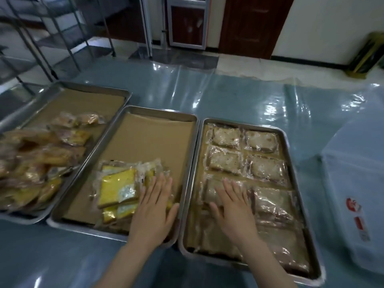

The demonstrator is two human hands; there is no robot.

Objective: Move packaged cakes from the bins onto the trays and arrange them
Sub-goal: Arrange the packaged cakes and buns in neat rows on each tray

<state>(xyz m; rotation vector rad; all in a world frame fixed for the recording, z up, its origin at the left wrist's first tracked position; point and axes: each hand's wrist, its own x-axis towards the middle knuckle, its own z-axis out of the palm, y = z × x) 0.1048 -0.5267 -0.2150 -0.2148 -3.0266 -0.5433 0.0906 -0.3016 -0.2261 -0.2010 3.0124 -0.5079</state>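
Observation:
Three metal trays lined with brown paper stand side by side on the table. The right tray (291,154) holds several wrapped brown cakes (226,161) laid in two neat columns. My right hand (234,206) lies flat, fingers straight, on a cake in its left column. The middle tray (193,125) carries a small heap of wrapped yellow cakes (118,188) at its near end. My left hand (154,204) rests flat on the right side of that heap. The left tray (124,94) holds a loose pile of packaged cakes (35,161).
A white bin (357,183) with a red label stands right of the trays. Shiny clear plastic (228,90) covers the blue table. Metal rack shelves (52,38) stand at the back left, and a door (187,21) is beyond the table.

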